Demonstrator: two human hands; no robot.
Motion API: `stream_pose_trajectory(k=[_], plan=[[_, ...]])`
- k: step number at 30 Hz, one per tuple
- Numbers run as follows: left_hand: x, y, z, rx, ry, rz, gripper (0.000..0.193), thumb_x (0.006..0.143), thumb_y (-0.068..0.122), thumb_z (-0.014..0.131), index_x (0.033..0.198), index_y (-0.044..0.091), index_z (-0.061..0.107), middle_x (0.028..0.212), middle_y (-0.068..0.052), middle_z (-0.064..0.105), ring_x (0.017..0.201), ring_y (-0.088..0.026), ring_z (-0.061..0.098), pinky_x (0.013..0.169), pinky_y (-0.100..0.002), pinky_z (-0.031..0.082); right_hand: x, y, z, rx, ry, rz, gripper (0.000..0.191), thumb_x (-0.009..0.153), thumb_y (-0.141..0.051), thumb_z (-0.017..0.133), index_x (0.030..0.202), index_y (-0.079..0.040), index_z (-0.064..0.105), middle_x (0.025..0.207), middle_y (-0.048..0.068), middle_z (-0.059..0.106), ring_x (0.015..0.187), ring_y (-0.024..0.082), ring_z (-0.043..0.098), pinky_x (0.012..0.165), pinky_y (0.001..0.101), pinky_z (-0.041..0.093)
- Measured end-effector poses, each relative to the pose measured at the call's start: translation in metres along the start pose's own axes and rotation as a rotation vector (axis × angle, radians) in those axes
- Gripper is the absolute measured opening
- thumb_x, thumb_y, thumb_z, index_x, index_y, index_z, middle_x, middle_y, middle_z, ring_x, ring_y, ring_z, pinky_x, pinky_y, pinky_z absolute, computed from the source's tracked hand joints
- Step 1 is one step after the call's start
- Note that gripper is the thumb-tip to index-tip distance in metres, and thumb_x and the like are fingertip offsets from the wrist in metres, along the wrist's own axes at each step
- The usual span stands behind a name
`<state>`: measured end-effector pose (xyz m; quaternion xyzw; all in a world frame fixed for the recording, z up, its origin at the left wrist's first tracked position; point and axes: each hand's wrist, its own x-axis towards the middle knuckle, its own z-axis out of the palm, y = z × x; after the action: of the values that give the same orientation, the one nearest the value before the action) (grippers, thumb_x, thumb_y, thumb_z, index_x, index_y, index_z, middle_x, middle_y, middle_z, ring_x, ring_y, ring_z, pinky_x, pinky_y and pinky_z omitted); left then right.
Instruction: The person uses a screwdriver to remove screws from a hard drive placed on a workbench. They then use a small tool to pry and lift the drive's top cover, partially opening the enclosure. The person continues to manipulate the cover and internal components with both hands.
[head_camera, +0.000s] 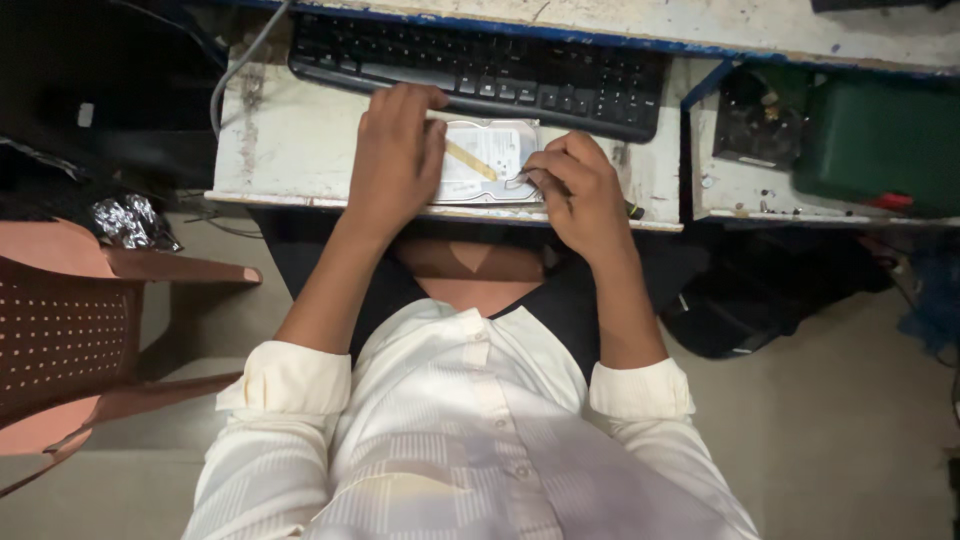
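A silver hard disk drive (490, 160) with a white label lies flat on a worn white keyboard shelf (290, 150), just in front of a black keyboard (500, 75). My left hand (395, 155) rests palm-down on the drive's left side and holds it still. My right hand (575, 190) is curled at the drive's right edge, its fingertips pinching a small thin metal tool whose tip touches the drive. The tool is mostly hidden by my fingers.
A brown plastic chair (70, 330) stands at the left, with crumpled foil (130, 220) beside it. To the right a second shelf holds a green box (880, 140) and a dark component (755, 120). A black bag (760, 290) lies on the floor.
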<state>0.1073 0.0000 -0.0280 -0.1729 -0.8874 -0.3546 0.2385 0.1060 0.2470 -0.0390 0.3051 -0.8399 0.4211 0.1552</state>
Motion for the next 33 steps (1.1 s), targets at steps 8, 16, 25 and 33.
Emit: stream_pose_trajectory(k=[8, 16, 25, 33], plan=[[-0.009, -0.014, 0.015, 0.086, -0.045, 0.019, 0.027, 0.097, 0.013, 0.07, 0.122, 0.003, 0.066, 0.119, -0.012, 0.064, 0.114, -0.036, 0.054, 0.095, -0.048, 0.044, 0.001, 0.001, 0.002, -0.132, -0.045, -0.108, 0.023, 0.083, 0.008, 0.07, 0.102, -0.004, 0.07, 0.098, 0.011, 0.062, 0.096, 0.032, 0.06, 0.085, 0.0428, 0.047], [-0.011, -0.014, 0.017, 0.098, -0.035, 0.021, 0.028, 0.097, 0.017, 0.072, 0.122, 0.003, 0.068, 0.121, -0.009, 0.064, 0.112, -0.033, 0.055, 0.095, -0.047, 0.045, -0.001, -0.001, 0.004, -0.263, -0.033, -0.112, 0.022, 0.084, 0.004, 0.072, 0.102, -0.008, 0.072, 0.097, 0.005, 0.064, 0.096, 0.027, 0.062, 0.084, 0.0412, 0.043], [-0.011, -0.015, 0.019, 0.127, -0.045, 0.029, 0.029, 0.098, 0.017, 0.071, 0.124, 0.003, 0.068, 0.123, -0.009, 0.065, 0.113, -0.034, 0.054, 0.094, -0.046, 0.045, -0.007, 0.001, 0.008, -0.351, 0.03, -0.145, 0.02, 0.085, 0.003, 0.073, 0.101, -0.01, 0.074, 0.082, 0.005, 0.055, 0.086, 0.024, 0.059, 0.085, 0.0404, 0.04], [-0.01, -0.014, 0.019, 0.106, -0.052, -0.004, 0.03, 0.098, 0.018, 0.071, 0.124, 0.004, 0.068, 0.123, -0.011, 0.065, 0.115, -0.034, 0.054, 0.096, -0.047, 0.044, -0.003, 0.01, 0.012, -0.296, 0.254, 0.157, 0.021, 0.093, 0.0, 0.073, 0.113, -0.005, 0.066, 0.101, 0.01, 0.064, 0.093, 0.03, 0.062, 0.084, 0.0412, 0.048]])
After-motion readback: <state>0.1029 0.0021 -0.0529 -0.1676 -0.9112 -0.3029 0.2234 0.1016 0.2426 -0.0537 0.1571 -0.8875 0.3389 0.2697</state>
